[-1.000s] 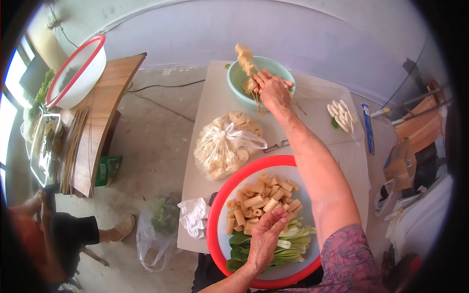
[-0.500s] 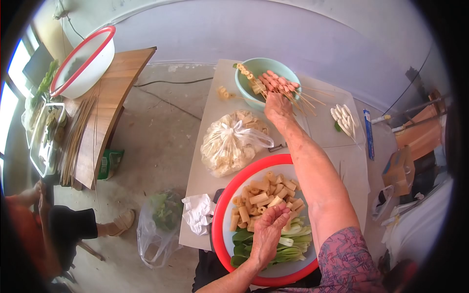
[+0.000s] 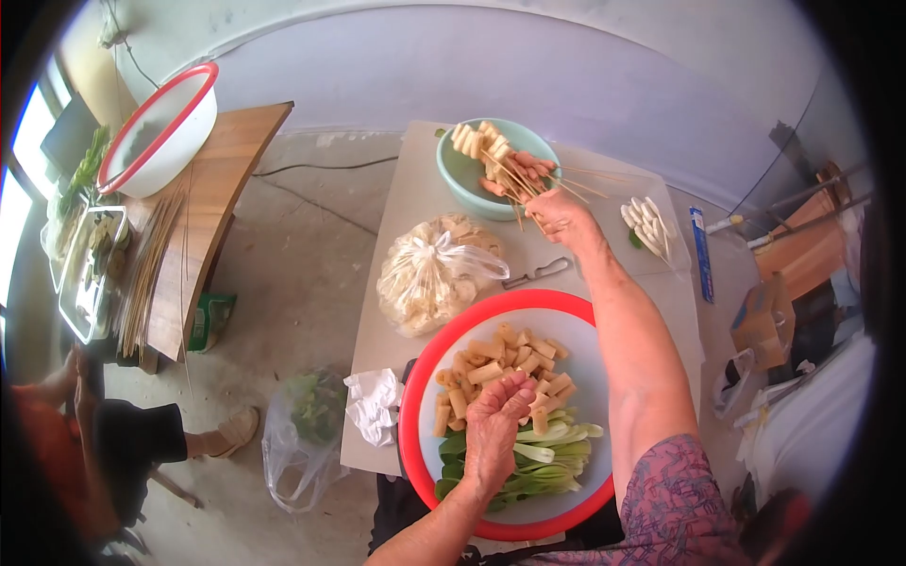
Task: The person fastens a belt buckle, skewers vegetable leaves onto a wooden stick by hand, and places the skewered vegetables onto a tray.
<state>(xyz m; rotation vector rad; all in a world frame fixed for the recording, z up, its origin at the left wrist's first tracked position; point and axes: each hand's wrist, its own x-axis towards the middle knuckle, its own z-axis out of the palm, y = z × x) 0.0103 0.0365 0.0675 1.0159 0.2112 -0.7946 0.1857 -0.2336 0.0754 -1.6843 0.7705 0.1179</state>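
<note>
My right hand [image 3: 563, 215] grips a bunch of wooden skewers [image 3: 517, 179] by their bare ends, above the near rim of a mint-green bowl [image 3: 457, 181]. Pale chunks [image 3: 481, 140] are threaded on the skewers' far ends. Pink sausage-like pieces [image 3: 533, 166] on sticks lie in the bowl, partly behind the bunch. My left hand [image 3: 495, 424] hovers over a red-rimmed basin [image 3: 415, 396], its fingers curled together; whatever they may hold is hidden. Under it are cut tan tube-shaped pieces [image 3: 486, 372] and leafy greens [image 3: 557, 462].
A tied bag of pale food [image 3: 439, 274], a metal clip [image 3: 538, 274], crumpled paper [image 3: 375, 406] and white skewered pieces [image 3: 647, 224] lie on the table. Left, a wooden table [image 3: 203, 226] bears sticks and another red-rimmed basin [image 3: 193, 132]. A seated person's leg [image 3: 217, 439] shows beside a bag of greens [image 3: 316, 406].
My right hand has drawn back from inside the bowl's edge with the skewer bunch, whose pale-chunk ends now show raised over the bowl. The left hand stays over the basin. The view shifted slightly.
</note>
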